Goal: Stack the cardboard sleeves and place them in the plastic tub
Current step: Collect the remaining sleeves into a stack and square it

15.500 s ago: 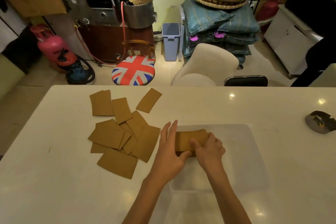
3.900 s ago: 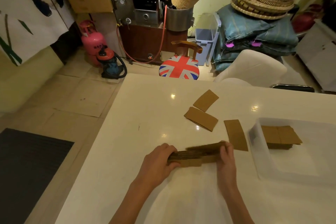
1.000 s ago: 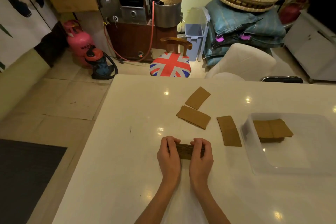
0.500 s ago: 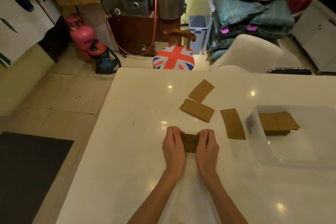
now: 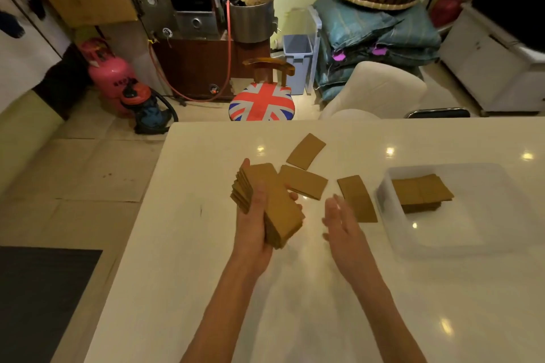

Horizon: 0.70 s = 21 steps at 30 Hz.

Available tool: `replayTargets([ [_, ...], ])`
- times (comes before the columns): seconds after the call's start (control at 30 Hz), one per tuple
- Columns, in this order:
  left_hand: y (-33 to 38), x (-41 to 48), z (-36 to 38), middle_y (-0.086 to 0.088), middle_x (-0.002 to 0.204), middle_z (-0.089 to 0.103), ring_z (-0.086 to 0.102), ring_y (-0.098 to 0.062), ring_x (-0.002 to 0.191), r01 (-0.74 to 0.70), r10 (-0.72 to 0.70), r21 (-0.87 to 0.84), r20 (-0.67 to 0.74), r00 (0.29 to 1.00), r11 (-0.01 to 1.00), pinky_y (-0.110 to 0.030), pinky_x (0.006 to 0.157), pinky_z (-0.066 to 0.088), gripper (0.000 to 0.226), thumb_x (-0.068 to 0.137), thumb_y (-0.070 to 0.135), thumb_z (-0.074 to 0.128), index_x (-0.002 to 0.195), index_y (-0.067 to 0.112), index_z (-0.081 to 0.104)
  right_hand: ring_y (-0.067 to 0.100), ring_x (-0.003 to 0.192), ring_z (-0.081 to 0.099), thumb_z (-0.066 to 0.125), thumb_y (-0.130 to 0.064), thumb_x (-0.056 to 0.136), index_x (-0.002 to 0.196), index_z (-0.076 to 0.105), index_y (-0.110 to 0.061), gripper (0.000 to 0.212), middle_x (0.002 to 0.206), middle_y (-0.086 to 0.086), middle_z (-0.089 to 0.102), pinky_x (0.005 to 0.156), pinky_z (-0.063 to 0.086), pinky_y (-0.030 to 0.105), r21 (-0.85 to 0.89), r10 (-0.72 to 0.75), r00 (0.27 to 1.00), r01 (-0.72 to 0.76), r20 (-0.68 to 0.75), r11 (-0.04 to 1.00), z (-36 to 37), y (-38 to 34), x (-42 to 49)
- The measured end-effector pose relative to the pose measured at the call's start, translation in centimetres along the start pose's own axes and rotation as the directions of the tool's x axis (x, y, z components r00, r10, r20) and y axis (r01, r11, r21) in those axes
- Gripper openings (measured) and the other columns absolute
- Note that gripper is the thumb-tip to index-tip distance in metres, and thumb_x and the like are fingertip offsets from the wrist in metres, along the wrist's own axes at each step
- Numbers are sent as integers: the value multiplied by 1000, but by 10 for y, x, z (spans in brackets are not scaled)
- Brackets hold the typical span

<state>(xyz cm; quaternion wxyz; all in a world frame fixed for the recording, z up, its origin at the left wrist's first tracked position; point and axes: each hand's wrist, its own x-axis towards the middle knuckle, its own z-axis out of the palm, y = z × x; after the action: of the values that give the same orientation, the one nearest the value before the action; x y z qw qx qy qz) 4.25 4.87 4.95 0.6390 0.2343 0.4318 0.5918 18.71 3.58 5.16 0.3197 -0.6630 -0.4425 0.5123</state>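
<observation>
My left hand [image 5: 253,224] grips a thick stack of brown cardboard sleeves [image 5: 274,203], lifted off the white table [image 5: 206,274] and tilted flat side up. My right hand [image 5: 339,222] hovers just right of the stack, fingers straight, holding nothing. Three loose sleeves lie flat on the table beyond my hands: one far [image 5: 306,151], one in the middle [image 5: 305,181], one [image 5: 357,199] beside the tub. The clear plastic tub [image 5: 442,239] sits at the right with an earlier stack of sleeves [image 5: 421,193] in its far left corner.
The table's left edge [image 5: 138,215] drops to a tiled floor with a dark mat [image 5: 38,298]. Past the far edge stand a Union Jack stool [image 5: 262,102] and a white chair [image 5: 374,91].
Half a second ago both hands pressed the stack on edge on the table. Now my left hand has lifted and turned it flat, and my right hand has let go and moved right.
</observation>
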Motion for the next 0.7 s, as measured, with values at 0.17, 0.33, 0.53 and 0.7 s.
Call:
replayTargets([
  [0.17,5,-2,13,-12,126,68,68,-29,112,311,-346,176,232,909,934,-51,88,57,62,85,60,59,136,27,56,9,141,-38,66,-79,60,134,-35,-58,127,152,-22,-39,115,-4,40,-570,-389,795,606,466,555,-36,-38,-20],
  [0.33,-11,-11,48,-8,127,69,65,-28,120,395,-465,271,284,838,878,-56,102,49,62,79,64,68,133,36,58,20,149,-2,76,-68,63,145,-10,-55,120,159,-11,-6,119,24,48,-563,-456,723,691,519,453,-58,-38,-25],
  [0.53,-22,-25,73,-6,119,73,70,-24,111,369,-463,354,233,855,860,-46,91,58,68,74,70,58,131,33,59,12,147,-24,73,-65,71,143,-17,-59,115,157,-19,-21,118,10,44,-512,-443,666,745,600,427,-87,-24,-28],
  [0.7,-31,-27,110,5,133,65,64,-18,122,240,-308,240,311,899,941,-49,98,54,56,87,64,53,139,43,49,13,143,-36,69,-62,77,145,-19,-53,111,157,-18,-30,116,-10,43,-527,-533,628,774,566,351,-115,-24,-24],
])
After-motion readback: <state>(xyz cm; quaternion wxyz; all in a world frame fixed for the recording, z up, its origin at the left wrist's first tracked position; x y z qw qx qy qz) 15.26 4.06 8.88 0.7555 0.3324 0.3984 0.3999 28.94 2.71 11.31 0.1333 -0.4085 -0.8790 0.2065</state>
